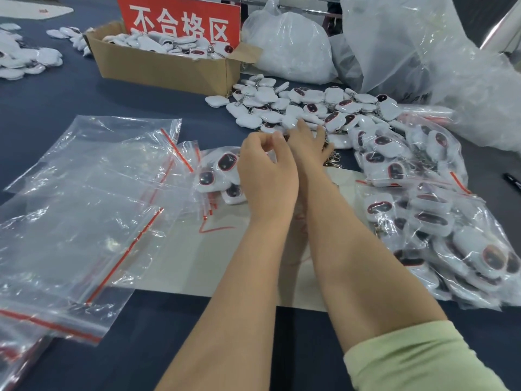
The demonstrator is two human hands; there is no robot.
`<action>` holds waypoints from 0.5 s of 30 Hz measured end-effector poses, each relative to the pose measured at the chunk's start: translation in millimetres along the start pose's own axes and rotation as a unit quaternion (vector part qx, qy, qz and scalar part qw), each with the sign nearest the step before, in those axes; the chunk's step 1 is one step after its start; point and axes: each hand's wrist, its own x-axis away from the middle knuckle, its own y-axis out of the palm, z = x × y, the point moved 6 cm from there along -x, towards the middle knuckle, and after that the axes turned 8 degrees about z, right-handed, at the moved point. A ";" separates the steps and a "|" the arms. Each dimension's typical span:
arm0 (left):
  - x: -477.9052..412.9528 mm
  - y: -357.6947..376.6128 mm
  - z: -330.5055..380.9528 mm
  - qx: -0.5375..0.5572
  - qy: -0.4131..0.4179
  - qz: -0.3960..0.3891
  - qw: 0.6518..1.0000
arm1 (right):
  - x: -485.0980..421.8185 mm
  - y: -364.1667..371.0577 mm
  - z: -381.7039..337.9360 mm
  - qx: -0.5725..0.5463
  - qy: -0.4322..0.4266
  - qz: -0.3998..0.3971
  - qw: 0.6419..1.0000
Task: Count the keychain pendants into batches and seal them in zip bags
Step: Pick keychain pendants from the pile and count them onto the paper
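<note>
Head view: a loose heap of small white plastic keychain pendants with dark oval faces point(310, 108) is spread on the dark blue worktop point(56, 103), just behind the two hands, so pieces can be picked off and counted. The right hand point(307, 142) is stretched onto the near edge of the heap, its grip wide and its fingers spread. The left hand point(265, 170) is kept beside it with a narrow, curled grip; whether a pendant is held inside cannot be told. One small clear zip bag with a red strip point(220, 176) is laid just left of the hands, probably to be filled; three pendants are seen in it. Flat empty clear zip bags point(84, 193) are stacked at the left, in too many layers to count. Filled bags point(423, 221) are piled at the right, out of the way. One brown cardboard box point(163, 66) of pendants is set in front of one red sign point(180, 21), probably for bad ones.
</note>
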 end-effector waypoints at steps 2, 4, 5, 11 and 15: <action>0.0 -0.9 0.5 0.004 -0.001 0.003 1.000 | 1.9 -7.1 1.3 -0.024 -0.011 0.056 0.998; -0.3 -1.4 1.3 0.009 -0.003 0.004 1.000 | 6.2 -22.3 3.5 -0.116 -0.009 0.137 0.984; -0.5 -1.5 1.9 0.009 -0.002 0.005 1.000 | 9.9 -31.0 5.8 -0.197 0.007 0.172 0.965; 0.6 -0.6 2.4 0.002 0.000 -0.005 1.000 | 27.9 -48.4 28.3 -0.728 0.173 0.107 0.655; 1.0 0.4 1.5 -0.001 0.002 -0.007 1.000 | 42.4 -37.3 35.0 -0.746 0.177 0.025 0.642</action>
